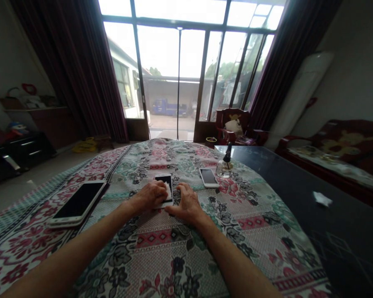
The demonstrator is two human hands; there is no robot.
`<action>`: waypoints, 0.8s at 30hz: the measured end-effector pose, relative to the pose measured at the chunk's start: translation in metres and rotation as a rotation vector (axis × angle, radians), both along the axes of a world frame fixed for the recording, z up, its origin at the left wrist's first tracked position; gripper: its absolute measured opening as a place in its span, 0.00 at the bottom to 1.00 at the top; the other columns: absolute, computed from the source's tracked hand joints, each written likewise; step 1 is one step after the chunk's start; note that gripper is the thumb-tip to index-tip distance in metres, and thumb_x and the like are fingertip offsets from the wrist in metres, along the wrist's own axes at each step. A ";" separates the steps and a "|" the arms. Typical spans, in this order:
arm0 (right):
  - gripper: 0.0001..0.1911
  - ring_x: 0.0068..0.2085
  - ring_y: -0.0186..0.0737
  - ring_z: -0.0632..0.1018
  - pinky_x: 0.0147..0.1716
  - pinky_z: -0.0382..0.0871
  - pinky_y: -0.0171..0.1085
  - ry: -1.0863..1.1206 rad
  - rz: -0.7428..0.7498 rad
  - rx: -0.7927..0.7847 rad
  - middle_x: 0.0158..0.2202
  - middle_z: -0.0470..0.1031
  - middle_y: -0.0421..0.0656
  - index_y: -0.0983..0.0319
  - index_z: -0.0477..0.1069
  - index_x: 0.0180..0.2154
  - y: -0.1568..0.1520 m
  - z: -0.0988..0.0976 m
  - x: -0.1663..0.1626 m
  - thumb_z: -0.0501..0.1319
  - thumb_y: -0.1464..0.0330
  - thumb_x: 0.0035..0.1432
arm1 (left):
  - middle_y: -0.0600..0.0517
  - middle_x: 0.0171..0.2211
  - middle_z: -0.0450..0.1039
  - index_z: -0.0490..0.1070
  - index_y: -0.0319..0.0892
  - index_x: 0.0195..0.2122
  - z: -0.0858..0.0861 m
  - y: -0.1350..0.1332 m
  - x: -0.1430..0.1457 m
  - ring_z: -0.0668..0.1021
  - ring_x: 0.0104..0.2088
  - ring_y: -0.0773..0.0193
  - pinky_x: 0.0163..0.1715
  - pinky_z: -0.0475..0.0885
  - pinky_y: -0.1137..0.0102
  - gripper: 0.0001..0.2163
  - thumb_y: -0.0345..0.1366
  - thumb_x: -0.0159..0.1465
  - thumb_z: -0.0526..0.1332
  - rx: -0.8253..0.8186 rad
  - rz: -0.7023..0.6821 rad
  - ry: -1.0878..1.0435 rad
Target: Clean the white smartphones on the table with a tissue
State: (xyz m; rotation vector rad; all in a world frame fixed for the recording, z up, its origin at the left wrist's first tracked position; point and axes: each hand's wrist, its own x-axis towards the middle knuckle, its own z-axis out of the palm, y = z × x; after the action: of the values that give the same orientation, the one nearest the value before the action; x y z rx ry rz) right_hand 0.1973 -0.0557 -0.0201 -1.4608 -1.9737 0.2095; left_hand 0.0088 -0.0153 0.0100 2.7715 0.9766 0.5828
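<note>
A small white phone with a black screen (159, 178) lies face up on the patterned tablecloth (170, 231). My left hand (151, 194) is closed on a crumpled white tissue (168, 191) and presses it against the screen. Part of the tissue is hidden under the fingers. At the phone's right side rests my right hand (186, 203), its fingers curved and apart. Its thumb reaches the phone's lower right corner. To the right lies a second white phone (209, 177), beside a clear spray bottle (225, 167) with a black top. A larger white tablet (80, 200) lies at the left.
A dark glossy table (267, 178) adjoins on the right, with a crumpled white tissue (322, 199) on it. Beyond stand a wooden armchair (233, 114) and a sofa (338, 145). Large glass doors (174, 82) and dark curtains (81, 62) are ahead.
</note>
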 end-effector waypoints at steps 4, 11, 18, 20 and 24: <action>0.28 0.50 0.51 0.71 0.49 0.65 0.47 -0.021 0.016 0.002 0.50 0.70 0.47 0.59 0.70 0.46 -0.001 0.001 0.000 0.68 0.59 0.41 | 0.51 0.37 0.75 0.77 0.44 0.30 -0.001 0.002 -0.004 0.75 0.35 0.68 0.37 0.69 0.74 0.09 0.35 0.63 0.57 -0.082 -0.067 -0.050; 0.18 0.51 0.48 0.71 0.51 0.63 0.46 0.026 0.056 -0.021 0.50 0.72 0.46 0.60 0.73 0.41 -0.003 0.005 0.001 0.65 0.63 0.46 | 0.48 0.35 0.76 0.77 0.41 0.29 0.001 0.050 0.023 0.75 0.37 0.62 0.42 0.68 0.69 0.08 0.29 0.60 0.58 0.019 0.231 0.024; 0.14 0.53 0.48 0.71 0.52 0.63 0.46 0.084 0.042 -0.070 0.51 0.72 0.47 0.61 0.75 0.35 -0.001 0.007 0.003 0.67 0.64 0.44 | 0.48 0.34 0.76 0.77 0.41 0.28 -0.003 0.049 0.034 0.74 0.36 0.62 0.41 0.68 0.69 0.10 0.29 0.61 0.56 0.071 0.316 0.028; 0.12 0.52 0.48 0.72 0.52 0.64 0.46 0.099 0.033 -0.061 0.50 0.73 0.47 0.61 0.74 0.33 -0.001 0.007 0.003 0.68 0.65 0.42 | 0.49 0.34 0.75 0.77 0.42 0.28 -0.006 0.038 0.029 0.75 0.37 0.62 0.41 0.68 0.69 0.10 0.30 0.61 0.57 0.065 0.258 0.023; 0.15 0.48 0.47 0.74 0.48 0.67 0.46 0.117 0.013 -0.046 0.47 0.74 0.47 0.60 0.72 0.34 0.000 0.006 0.002 0.68 0.66 0.40 | 0.50 0.35 0.75 0.76 0.43 0.27 -0.008 0.012 0.016 0.74 0.37 0.63 0.41 0.68 0.69 0.10 0.32 0.63 0.56 0.059 0.131 0.008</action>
State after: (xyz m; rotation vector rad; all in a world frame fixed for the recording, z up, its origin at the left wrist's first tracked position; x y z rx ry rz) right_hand 0.1998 -0.0554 -0.0137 -1.4323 -1.8955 0.3408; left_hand 0.0249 -0.0033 0.0021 2.7780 1.1686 0.6285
